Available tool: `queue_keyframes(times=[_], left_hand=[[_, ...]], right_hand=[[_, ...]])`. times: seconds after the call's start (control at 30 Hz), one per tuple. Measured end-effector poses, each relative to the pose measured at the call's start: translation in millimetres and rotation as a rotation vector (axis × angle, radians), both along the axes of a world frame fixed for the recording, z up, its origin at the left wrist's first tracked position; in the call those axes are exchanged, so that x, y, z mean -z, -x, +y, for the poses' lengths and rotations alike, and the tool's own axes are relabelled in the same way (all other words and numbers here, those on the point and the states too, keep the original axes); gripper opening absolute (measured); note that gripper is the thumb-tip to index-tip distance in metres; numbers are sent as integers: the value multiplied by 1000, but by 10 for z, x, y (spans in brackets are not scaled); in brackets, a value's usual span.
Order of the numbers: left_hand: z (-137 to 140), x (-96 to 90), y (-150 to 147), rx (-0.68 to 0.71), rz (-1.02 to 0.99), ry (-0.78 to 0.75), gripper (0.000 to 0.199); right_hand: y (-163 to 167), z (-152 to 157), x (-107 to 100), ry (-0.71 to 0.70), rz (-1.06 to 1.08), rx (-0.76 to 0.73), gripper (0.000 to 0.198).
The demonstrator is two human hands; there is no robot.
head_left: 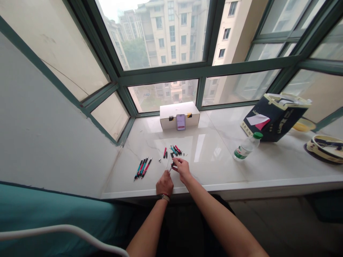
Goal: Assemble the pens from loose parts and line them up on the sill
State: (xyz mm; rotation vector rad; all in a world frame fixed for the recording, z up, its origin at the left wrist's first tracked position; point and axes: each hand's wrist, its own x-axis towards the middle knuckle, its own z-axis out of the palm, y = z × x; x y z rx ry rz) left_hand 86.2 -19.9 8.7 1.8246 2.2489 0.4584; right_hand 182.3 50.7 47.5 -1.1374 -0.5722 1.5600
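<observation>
My left hand (164, 183), with a band on its wrist, is closed around the lower end of a slim pen part (169, 169). At its upper, dark end, the fingers of my right hand (182, 167) pinch the same piece. Just beyond my hands lies a cluster of loose pen parts (177, 150), with red, teal and black barrels. A red barrel (164, 152) and a short black piece (166, 155) lie a little left of the cluster. A small metallic piece (160, 160) sits nearby. Farther left, several pens (143, 168) in red, teal and black lie side by side.
Against the window stands a white box (166, 123) with a purple card-like item (180, 122) leaning on its front. To the right are a green-capped plastic bottle (245, 148), a dark paper bag (276, 119) and a round container (327, 148). The white counter's front edge (241, 184) runs below my hands.
</observation>
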Motion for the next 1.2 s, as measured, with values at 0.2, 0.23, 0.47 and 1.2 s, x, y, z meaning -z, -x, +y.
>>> queue_keyframes(times=[0.2,0.23,0.47,1.2], left_hand=[[3,-5,0,2,3,4,26],[2,-1,0,1,6,-1,27],[-18,18,5,3,-10,-55,29],[271,-237,1399,-377,184,-131,36]], right_hand=[[-63,31,6,-59,-113,-61,41],[-129,37,11,-104,-193,-66,43],[-1111,-173,288,-490,-1311,-69,44],[-1365,-312,501,-417,-1760,-122,44]])
